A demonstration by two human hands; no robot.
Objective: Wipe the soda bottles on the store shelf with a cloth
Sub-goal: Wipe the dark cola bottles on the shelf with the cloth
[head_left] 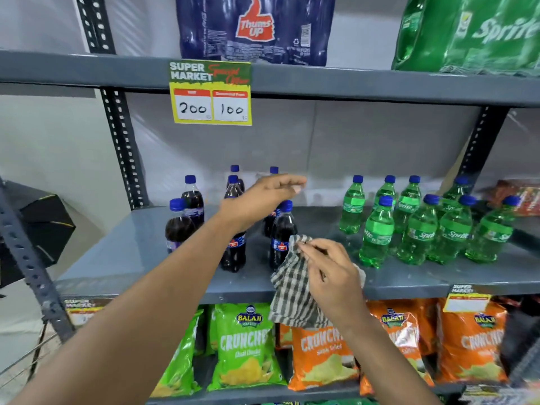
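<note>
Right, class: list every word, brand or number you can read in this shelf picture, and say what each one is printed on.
"Thums Up": blue multipack, top shelf.
"Sprite": green multipack and green bottles.
"SUPER MARKET", "200", "100": yellow price tag; its small headings are blurred.
"BALAJI", "CRUNCH...": green chip bag and orange chip bag; flavour lines blurred.
Dark cola bottles: labels too small.

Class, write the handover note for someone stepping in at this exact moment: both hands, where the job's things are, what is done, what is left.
Left hand: empty, fingers loosely curled, reaching over the dark cola bottles on the middle shelf.
Right hand: pinching the checked cloth at the shelf's front edge, beside the front cola bottle.
Green Sprite bottles stand upright, grouped on the shelf's right side.
Done: cannot tell which bottles are wiped; none is held.
Left: probably pick a cola bottle, wipe, replace, then continue through both groups.
</note>
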